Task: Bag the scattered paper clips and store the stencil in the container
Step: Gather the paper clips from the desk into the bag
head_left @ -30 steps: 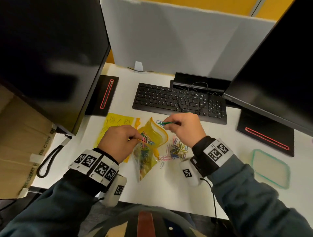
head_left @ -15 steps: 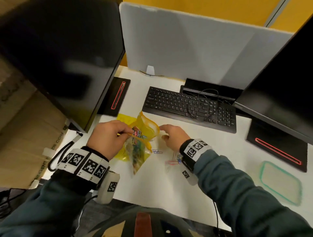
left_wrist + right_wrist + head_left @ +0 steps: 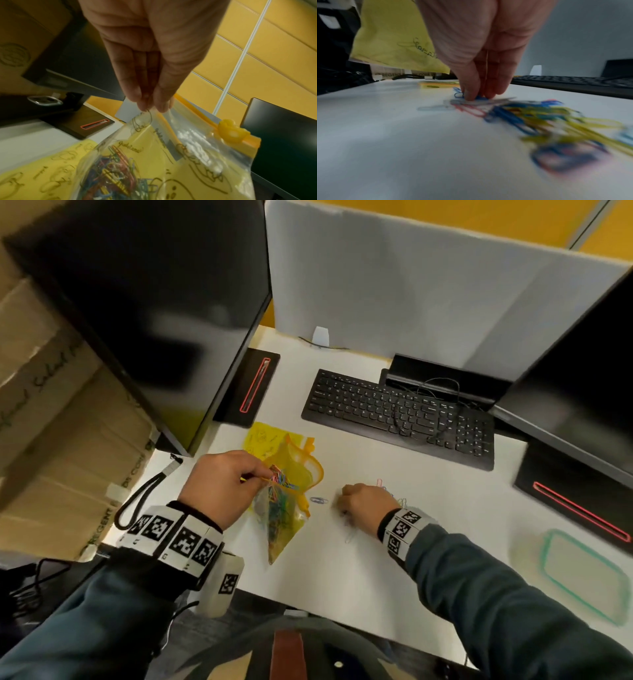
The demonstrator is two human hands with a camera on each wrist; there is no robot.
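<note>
My left hand (image 3: 262,474) pinches the rim of a clear zip bag (image 3: 284,515) printed in yellow and holds its mouth up off the desk. The wrist view shows the pinch (image 3: 150,106), the bag (image 3: 197,148), its yellow slider (image 3: 231,132) and coloured paper clips (image 3: 113,180) inside. The yellow stencil (image 3: 260,436) lies flat behind the bag. My right hand (image 3: 346,501) is down on the desk, fingertips (image 3: 467,96) pinched on a blue clip (image 3: 480,97) at the edge of a loose pile of clips (image 3: 539,119). One blue clip (image 3: 318,500) lies between hand and bag.
A black keyboard (image 3: 397,412) lies behind the hands. Two monitors stand on bases left (image 3: 250,388) and right (image 3: 575,494). A clear container with a green rim (image 3: 582,573) sits at the near right. Cardboard boxes (image 3: 68,440) stand left of the desk.
My right hand has left the bag's mouth, where it held a green clip, and dropped to the clip pile on the desk. The left hand still holds the bag.
</note>
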